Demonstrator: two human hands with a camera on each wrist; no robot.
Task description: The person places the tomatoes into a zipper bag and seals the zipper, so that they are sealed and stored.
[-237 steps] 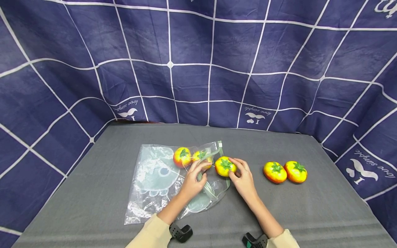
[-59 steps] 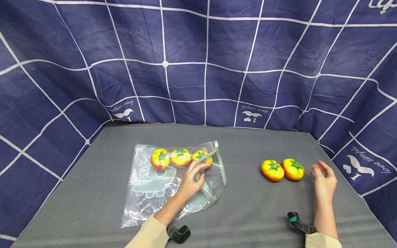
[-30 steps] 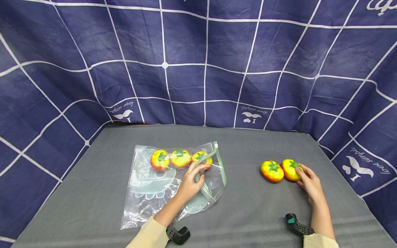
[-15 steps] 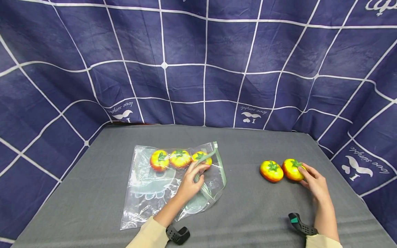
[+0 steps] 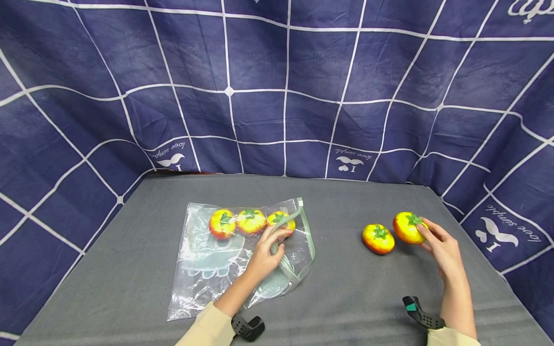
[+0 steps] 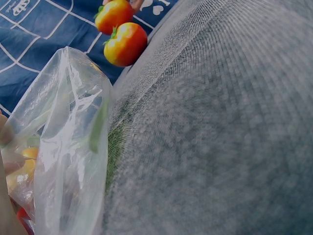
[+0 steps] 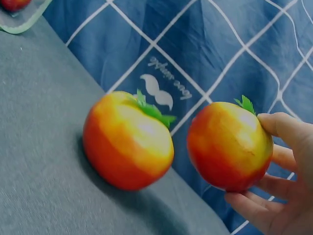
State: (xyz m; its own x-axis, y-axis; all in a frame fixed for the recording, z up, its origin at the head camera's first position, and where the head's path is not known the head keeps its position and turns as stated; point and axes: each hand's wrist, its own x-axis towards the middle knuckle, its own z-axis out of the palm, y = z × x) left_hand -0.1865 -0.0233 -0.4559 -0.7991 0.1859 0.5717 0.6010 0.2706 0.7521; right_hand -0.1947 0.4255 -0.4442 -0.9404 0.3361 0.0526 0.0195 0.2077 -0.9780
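My left hand [image 5: 265,254] grips the green zip edge of a clear zip bag [image 5: 196,288] that lies on its side, its mouth facing right. Inside sit three red-and-yellow tomatoes with green tops: one at the left [image 5: 222,225], a middle tomato [image 5: 251,222] and one near the mouth. At the right, my right hand [image 5: 443,250] holds another tomato [image 5: 407,228] between thumb and fingers, a little above the table. Beside it, a loose tomato [image 7: 127,142] rests on the cloth. In the left wrist view the bag [image 6: 68,161] hides most of the left hand.
Grey cloth [image 5: 342,288] covers the table. A blue curtain with white grid lines [image 5: 259,115] hangs along the back and both sides. Each wrist wears a black strap, the left strap [image 5: 248,327] and the right strap [image 5: 421,315].
The third tomato went into the bag and the right hand moved right. It took hold of the rightmost tomato and lifted it off the table, apart from its neighbour. The left hand stays at the bag.
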